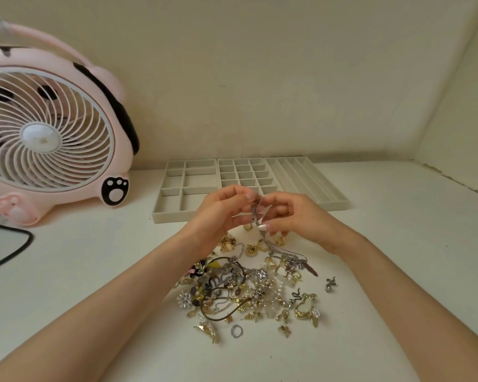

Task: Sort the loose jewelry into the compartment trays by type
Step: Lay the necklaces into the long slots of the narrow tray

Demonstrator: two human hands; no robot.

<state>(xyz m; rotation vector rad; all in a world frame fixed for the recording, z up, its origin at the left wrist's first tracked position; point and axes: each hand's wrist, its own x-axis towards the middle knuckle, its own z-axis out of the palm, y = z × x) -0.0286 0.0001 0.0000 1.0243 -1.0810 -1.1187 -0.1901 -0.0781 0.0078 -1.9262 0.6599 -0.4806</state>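
Silver chain [255, 216], head view: pinched at its upper end between the fingers of the left hand [218, 210] and right hand [293, 216], just above the far edge of the jewelry pile [249, 288]. Its long axis hangs down from the fingers into the pile. Beyond the pile, the long-slot tray [333, 205] lies nearer the right hand and is probably where the chain belongs.

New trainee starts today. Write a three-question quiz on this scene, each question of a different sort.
1. True or false: the left grip and right grip both pinch the chain.
2. Which of the trays has long slots? A left, B middle, C right.
3. Fill in: the fan stands to the ___ of the trays.
Key: 1 true; 2 C; 3 left.
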